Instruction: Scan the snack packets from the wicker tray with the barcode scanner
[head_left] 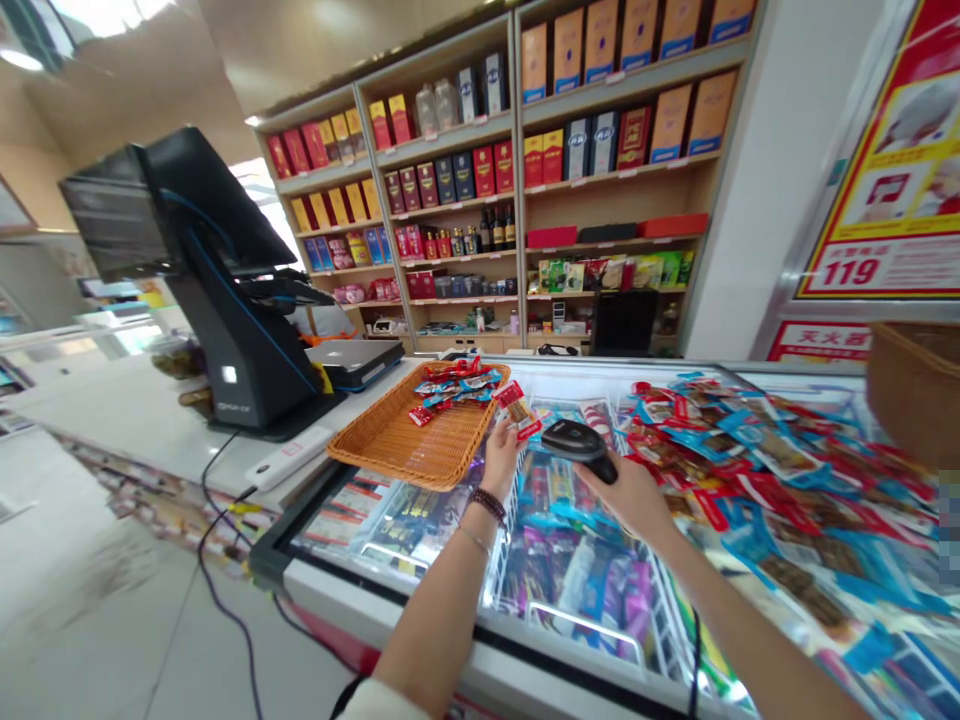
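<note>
My left hand [501, 462], with a dark bead bracelet at the wrist, is closed on a small red snack packet [517, 408]. The packet is just past the right rim of an orange wicker basket [405, 450]. Inside that basket, several red and blue snack packets [457, 388] lie in a heap at the far end. Gripped by its handle in my right hand [634, 500] is a black barcode scanner [577, 442], its head turned left towards the packet. A large spread of red and blue snack packets [750, 440] lies to the right of this hand.
Beneath my arms is a glass-topped freezer [585, 560] with wire baskets of wrapped goods. A black checkout terminal [247, 330] and a scale [356, 360] stand on the left counter [97, 400]. Cables [217, 600] hang in front. Shelves of boxes [450, 240] line the back; a brown basket [911, 390] is at right.
</note>
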